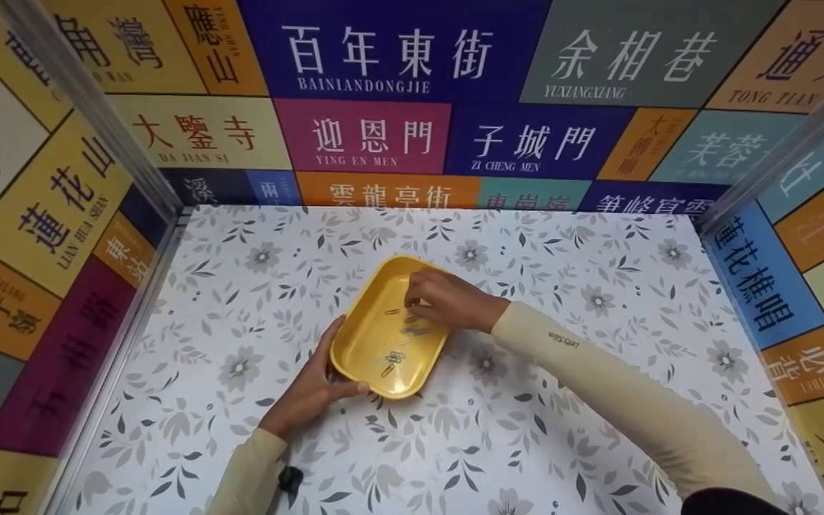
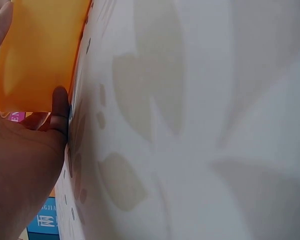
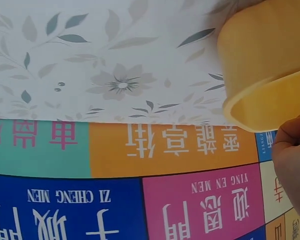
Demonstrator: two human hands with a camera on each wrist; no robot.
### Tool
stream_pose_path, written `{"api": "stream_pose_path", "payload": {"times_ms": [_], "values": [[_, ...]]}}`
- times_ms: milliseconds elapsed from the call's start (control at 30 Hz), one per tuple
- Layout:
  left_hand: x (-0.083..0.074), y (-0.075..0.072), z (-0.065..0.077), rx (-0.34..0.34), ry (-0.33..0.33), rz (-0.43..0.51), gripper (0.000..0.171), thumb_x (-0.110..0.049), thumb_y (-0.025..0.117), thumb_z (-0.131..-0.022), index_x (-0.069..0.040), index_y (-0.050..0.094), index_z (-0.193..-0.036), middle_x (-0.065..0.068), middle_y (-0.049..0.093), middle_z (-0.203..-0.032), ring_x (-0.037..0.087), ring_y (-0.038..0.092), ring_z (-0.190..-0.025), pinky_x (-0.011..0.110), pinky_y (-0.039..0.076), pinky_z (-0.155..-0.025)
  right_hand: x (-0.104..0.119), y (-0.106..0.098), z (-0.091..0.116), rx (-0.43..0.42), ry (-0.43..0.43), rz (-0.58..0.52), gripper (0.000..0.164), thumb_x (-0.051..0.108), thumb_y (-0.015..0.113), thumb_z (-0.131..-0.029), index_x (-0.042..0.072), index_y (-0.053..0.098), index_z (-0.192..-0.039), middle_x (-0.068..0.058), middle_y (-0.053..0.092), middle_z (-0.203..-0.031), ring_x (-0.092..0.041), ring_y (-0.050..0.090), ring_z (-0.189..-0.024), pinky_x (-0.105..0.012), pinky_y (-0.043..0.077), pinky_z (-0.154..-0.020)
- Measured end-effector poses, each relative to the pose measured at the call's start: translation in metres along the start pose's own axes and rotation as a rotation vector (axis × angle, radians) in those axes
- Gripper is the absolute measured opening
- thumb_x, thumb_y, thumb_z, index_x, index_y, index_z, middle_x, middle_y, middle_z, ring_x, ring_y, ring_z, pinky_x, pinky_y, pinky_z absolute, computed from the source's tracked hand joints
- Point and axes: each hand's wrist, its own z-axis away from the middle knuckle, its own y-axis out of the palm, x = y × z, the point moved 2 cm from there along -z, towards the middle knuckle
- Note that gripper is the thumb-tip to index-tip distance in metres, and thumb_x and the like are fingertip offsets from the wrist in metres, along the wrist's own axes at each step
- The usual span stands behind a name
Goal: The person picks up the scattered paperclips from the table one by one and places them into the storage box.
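A yellow plastic tray (image 1: 355, 336) with rounded corners stands on the patterned tabletop, with several small paper clips (image 1: 394, 357) lying inside it. My left hand (image 1: 310, 395) grips the tray's near left corner, thumb by the near rim and fingers along the left side. In the left wrist view, fingers of the left hand (image 2: 27, 155) touch the tray's outer wall (image 2: 39, 60). Over the tray's far right part, my right hand (image 1: 448, 297) reaches in with curled fingers. Its fingertips are close to more clips; whether they pinch one is hidden.
White tabletop with grey leaves and flowers (image 1: 262, 257) surrounds the tray. Panels with coloured sign blocks (image 1: 362, 136) rise at the back and both sides. A small black object (image 1: 290, 479) shows beside the left sleeve.
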Motion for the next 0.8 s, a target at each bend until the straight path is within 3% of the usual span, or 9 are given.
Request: {"api": "stream_pose_path", "payload": {"times_ms": [200, 400, 600, 800], "values": [[0.001, 0.000, 0.001, -0.008, -0.029, -0.008, 0.127, -0.036, 0.099, -0.080, -0.051, 0.015, -0.174, -0.008, 0.018, -0.183, 0.024, 0.017, -0.169, 0.059, 0.006, -0.136, -0.003, -0.005, 0.019, -0.058, -0.004, -0.022, 0.016, 0.008, 0.075, -0.104, 0.000, 0.084, -0.114, -0.010, 0.073, -0.105, -0.027, 0.068, -0.101, -0.042, 0.059, -0.094], [0.003, -0.001, 0.001, 0.000, -0.006, 0.003, 0.126, -0.037, 0.098, -0.081, -0.051, 0.014, -0.174, -0.009, 0.018, -0.183, 0.024, 0.015, -0.170, 0.060, 0.004, -0.136, -0.002, -0.009, 0.039, -0.083, 0.007, -0.037, 0.015, 0.010, 0.076, -0.104, 0.002, 0.084, -0.113, -0.009, 0.072, -0.105, -0.029, 0.068, -0.101, -0.041, 0.059, -0.092], [0.005, -0.002, 0.002, 0.024, 0.038, 0.071, 0.124, -0.028, 0.097, -0.084, -0.046, 0.015, -0.176, -0.006, 0.022, -0.182, 0.023, 0.018, -0.169, 0.056, 0.005, -0.136, -0.003, -0.008, 0.057, -0.127, 0.014, -0.067, 0.011, 0.011, 0.077, -0.104, 0.004, 0.084, -0.109, -0.008, 0.070, -0.104, -0.031, 0.067, -0.099, -0.041, 0.057, -0.088], [0.002, -0.002, 0.001, 0.025, 0.035, 0.044, 0.124, -0.029, 0.097, -0.083, -0.047, 0.015, -0.175, -0.007, 0.022, -0.182, 0.022, 0.020, -0.168, 0.055, 0.008, -0.136, -0.004, -0.006, 0.071, -0.148, 0.032, -0.070, 0.010, 0.011, 0.077, -0.104, 0.006, 0.084, -0.108, -0.005, 0.070, -0.105, -0.022, 0.065, -0.100, -0.040, 0.057, -0.090]]}}
